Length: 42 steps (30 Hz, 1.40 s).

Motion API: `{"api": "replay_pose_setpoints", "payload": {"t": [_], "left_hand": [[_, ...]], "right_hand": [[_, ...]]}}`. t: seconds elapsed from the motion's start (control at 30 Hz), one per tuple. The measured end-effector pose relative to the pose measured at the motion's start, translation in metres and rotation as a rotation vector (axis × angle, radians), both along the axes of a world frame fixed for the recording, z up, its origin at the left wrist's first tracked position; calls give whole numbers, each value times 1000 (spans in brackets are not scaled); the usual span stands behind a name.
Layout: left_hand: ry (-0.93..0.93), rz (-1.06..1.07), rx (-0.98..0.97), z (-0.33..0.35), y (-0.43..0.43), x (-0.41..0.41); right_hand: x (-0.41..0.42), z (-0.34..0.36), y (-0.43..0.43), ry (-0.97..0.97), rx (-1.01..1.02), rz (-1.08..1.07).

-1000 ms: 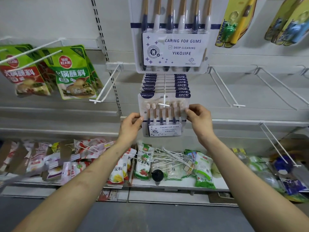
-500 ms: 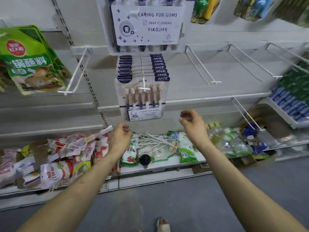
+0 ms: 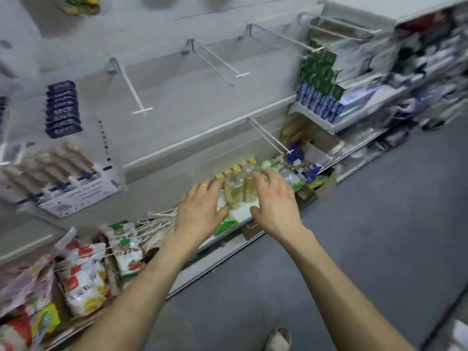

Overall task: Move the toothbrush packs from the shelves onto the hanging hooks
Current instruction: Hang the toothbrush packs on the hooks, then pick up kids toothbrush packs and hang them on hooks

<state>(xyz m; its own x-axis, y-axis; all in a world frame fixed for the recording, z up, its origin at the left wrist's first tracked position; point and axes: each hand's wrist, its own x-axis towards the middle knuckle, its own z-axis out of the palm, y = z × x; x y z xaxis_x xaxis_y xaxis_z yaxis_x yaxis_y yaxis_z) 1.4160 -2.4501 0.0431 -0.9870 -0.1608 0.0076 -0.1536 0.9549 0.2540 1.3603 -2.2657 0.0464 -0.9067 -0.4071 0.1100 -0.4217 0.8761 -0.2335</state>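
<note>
Grey floor (image 3: 367, 236); pale slatted back wall (image 3: 192, 102); white shelving (image 3: 319, 122) at right; blurred.

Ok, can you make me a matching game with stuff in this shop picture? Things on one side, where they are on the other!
Things:
1. toothbrush packs
2. clear bottles
3. red and white bags
4. empty hook

Places:
A. sticking out from the wall, upper middle
B. bottom shelf, lower left
C. hanging on a hook, far left
D. on the bottom shelf, between the left hand and the right hand

Pairs: 1-C, 2-D, 3-B, 4-A
</note>
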Motion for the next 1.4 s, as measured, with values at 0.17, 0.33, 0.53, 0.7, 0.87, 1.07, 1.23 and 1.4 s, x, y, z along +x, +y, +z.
{"api": "replay_pose_setpoints", "payload": {"t": [0.17, 0.33, 0.53, 0.7, 0.87, 1.07, 1.23, 1.4], "left_hand": [[132, -117, -80, 26, 126, -76], [216, -308, -107, 46, 250, -157], [180, -527, -104, 52, 378, -253], [167, -763, -131, 36, 474, -343], [182, -1009, -122, 30, 573, -447], [194, -1246, -75, 46, 696, -545], [224, -1450, -17, 57, 806, -579], [255, -1617, -28, 55, 911, -604]], "right_hand": [[-51, 17, 111, 119, -42, -127], [-104, 35, 245, 142, -30, -346], [-155, 45, 362, 132, -51, -588], [-215, 28, 439, 102, -60, -790], [-280, 20, 523, 51, -40, -1052], [-332, 42, 615, 82, 5, -1289], [-344, 53, 688, 115, 36, -1499], [-363, 46, 772, 117, 38, -1632]]}}
